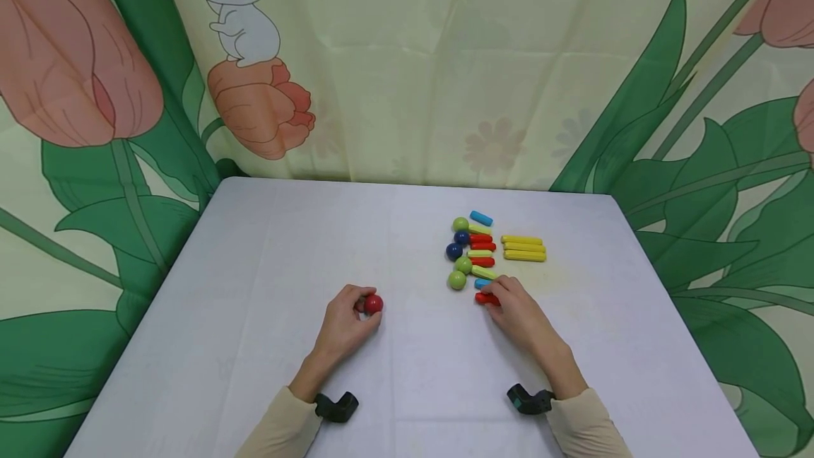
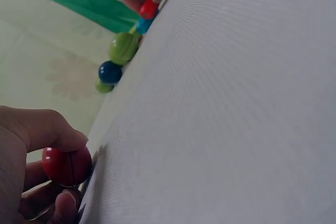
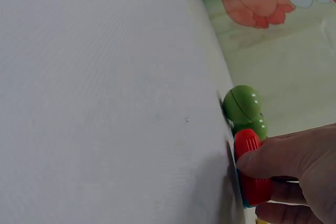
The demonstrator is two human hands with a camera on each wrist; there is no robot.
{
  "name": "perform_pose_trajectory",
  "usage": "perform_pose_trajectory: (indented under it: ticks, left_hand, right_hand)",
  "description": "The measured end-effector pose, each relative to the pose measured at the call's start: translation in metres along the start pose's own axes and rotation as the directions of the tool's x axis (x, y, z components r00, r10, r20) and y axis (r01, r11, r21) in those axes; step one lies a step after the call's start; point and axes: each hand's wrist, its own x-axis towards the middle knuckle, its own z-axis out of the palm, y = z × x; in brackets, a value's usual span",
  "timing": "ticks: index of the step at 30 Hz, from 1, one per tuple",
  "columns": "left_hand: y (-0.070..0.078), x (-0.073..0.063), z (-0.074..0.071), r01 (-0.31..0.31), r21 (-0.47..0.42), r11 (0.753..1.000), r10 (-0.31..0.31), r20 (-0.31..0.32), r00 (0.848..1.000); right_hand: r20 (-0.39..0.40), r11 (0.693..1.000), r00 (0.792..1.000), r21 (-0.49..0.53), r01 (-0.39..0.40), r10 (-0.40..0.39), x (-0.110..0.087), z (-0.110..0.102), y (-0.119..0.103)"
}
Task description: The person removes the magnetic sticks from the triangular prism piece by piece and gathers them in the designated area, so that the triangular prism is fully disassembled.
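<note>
My left hand (image 1: 345,325) grips a glossy red ball (image 1: 374,304) low over the white tabletop, left of the middle. In the left wrist view the thumb lies over the red ball (image 2: 67,167) and the other fingers curl beside it. A short red stick (image 3: 253,169) is pinched by my right hand (image 1: 523,316), at the near end of a group of pieces. Just beyond it lies a blue stick (image 1: 482,283), partly hidden by the fingers. Close by are a green ball (image 1: 457,280) and another green ball (image 1: 463,265).
Farther back in the group are two dark blue balls (image 1: 454,251), a third green ball (image 1: 461,224), several red and light green sticks (image 1: 481,238) and another blue stick (image 1: 481,218). Several yellow sticks (image 1: 524,256) lie side by side to the right. A printed curtain (image 1: 407,90) hangs behind the table.
</note>
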Motion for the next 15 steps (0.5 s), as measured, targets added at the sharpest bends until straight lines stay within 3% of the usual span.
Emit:
perform_pose_trajectory:
  ticks: [15]
  left_hand:
    - [0.0006, -0.0006, -0.0001, 0.010, -0.014, 1.000, -0.010, -0.009, 1.000]
  right_hand:
    - [-0.030, 1.000, 1.000, -0.003, -0.003, 0.003, -0.0008, 0.0007, 0.0035]
